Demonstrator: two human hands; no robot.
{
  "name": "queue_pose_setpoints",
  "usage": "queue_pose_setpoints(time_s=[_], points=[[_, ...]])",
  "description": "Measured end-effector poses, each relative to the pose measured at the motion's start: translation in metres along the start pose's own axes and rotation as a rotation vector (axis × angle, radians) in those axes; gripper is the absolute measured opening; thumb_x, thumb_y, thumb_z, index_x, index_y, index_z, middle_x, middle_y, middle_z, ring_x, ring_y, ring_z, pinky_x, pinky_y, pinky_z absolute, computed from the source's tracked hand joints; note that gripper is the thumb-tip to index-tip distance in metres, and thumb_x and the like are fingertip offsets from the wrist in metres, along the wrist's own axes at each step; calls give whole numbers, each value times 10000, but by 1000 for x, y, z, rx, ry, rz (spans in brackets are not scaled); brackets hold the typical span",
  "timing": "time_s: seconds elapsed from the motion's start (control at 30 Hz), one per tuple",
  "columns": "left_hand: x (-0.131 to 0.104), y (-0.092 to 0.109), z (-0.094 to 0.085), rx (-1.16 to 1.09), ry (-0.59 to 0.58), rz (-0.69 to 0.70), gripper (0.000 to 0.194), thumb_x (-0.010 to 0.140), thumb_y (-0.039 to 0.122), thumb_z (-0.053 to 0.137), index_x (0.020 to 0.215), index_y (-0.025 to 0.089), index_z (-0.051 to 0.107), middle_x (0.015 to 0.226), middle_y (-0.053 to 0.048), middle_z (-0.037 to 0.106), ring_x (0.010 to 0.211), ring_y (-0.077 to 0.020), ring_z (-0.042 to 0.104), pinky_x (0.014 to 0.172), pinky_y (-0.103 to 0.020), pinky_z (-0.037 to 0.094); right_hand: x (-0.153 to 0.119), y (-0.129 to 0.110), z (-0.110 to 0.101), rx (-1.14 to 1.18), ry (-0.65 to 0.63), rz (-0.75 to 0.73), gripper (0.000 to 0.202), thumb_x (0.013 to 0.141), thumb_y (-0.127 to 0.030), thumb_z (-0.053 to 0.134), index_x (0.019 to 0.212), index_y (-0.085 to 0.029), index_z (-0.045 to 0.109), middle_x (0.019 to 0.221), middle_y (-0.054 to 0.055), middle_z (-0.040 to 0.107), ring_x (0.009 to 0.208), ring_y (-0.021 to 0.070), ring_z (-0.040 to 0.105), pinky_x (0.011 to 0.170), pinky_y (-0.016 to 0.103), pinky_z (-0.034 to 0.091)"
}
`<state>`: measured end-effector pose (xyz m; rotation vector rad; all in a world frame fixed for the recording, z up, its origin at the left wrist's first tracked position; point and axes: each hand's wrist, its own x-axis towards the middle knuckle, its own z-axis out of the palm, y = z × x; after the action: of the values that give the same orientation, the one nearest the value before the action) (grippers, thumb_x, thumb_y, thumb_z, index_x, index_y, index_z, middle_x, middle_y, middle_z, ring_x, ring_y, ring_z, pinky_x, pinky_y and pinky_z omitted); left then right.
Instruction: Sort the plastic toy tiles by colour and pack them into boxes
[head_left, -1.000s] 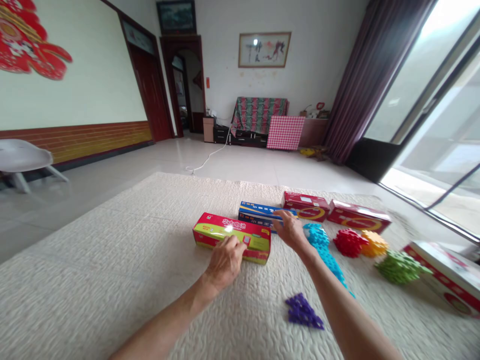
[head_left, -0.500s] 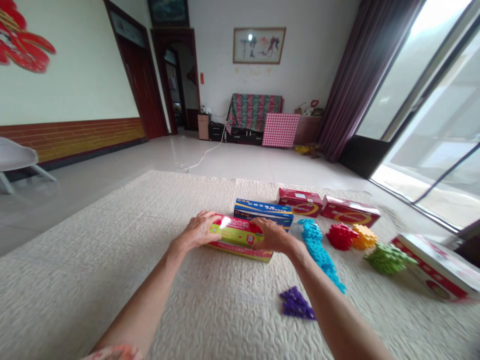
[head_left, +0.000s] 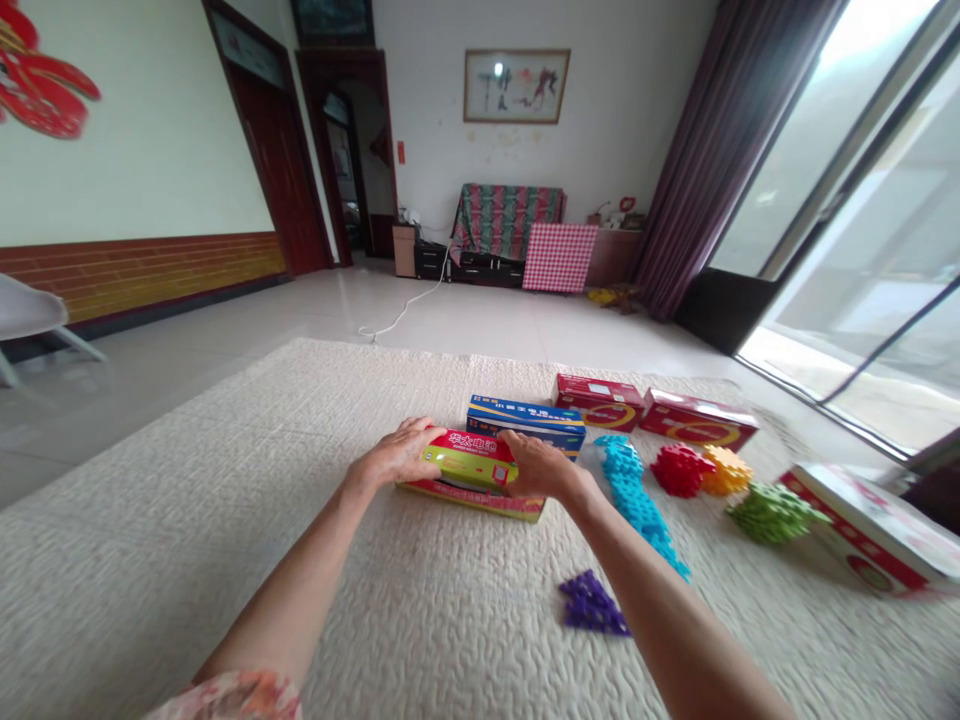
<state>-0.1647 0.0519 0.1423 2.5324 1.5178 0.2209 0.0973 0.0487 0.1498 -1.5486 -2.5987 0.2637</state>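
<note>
A long red and yellow-green box [head_left: 480, 468] with printed lettering lies on the cream quilted mat [head_left: 420, 620]. My left hand [head_left: 401, 455] grips its left end, and my right hand [head_left: 532, 465] grips its right end. Between the hands, the yellow-green top part bulges and a dark gap shows along its front edge. Just behind stands a blue box [head_left: 525, 420]. Right of my right hand is a strip of light-blue plastic pieces [head_left: 636, 495]. Purple pieces [head_left: 592, 603] lie nearer, beside my right forearm.
Two dark red boxes [head_left: 598, 400] [head_left: 699, 418] stand behind. Red [head_left: 681, 470], yellow [head_left: 726, 470] and green pieces [head_left: 776, 512] lie to the right, near a white and red box [head_left: 874, 525]. A white chair [head_left: 34, 310] is at the far left.
The top part of the box between my hands now bulges, and a dark gap has appeared along its front edge. Both hands remain on the ends.
</note>
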Motion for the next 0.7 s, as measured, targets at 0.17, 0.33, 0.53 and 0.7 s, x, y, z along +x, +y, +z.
queue_pose_setpoints(time_s=[0.17, 0.33, 0.53, 0.7], points=[[-6, -5, 8, 24, 62, 14, 569, 804, 390, 594, 1336, 197, 531, 1476, -133, 450, 1388, -288, 376, 1113, -406, 341, -9, 0, -3, 14, 17, -50, 541, 702, -219, 642, 1232, -165, 548, 1214, 172, 630, 1087, 305, 609, 843, 365, 467], [-5, -8, 6, -23, 112, 62, 510, 856, 403, 558, 1325, 201, 561, 1450, -114, 504, 1363, -250, 428, 1126, -402, 340, -15, 6, -7, 98, 105, -73, 404, 756, -203, 558, 1157, -176, 608, 1155, 138, 670, 1011, 267, 636, 809, 348, 471], [-2, -15, -7, -208, 214, 49, 446, 875, 545, 528, 1157, 238, 686, 1172, -59, 708, 1079, -220, 652, 934, -323, 495, -19, 16, -14, 230, 241, -58, 244, 874, -336, 514, 1023, -191, 643, 818, 42, 706, 736, 179, 655, 688, 285, 471], [7, -21, -7, -300, 397, 2, 468, 812, 587, 602, 1043, 197, 719, 1006, -66, 738, 925, -212, 688, 821, -305, 520, -26, 32, -10, 333, 655, -21, 304, 883, -413, 530, 1066, -184, 612, 1041, 108, 701, 960, 235, 659, 821, 351, 500]])
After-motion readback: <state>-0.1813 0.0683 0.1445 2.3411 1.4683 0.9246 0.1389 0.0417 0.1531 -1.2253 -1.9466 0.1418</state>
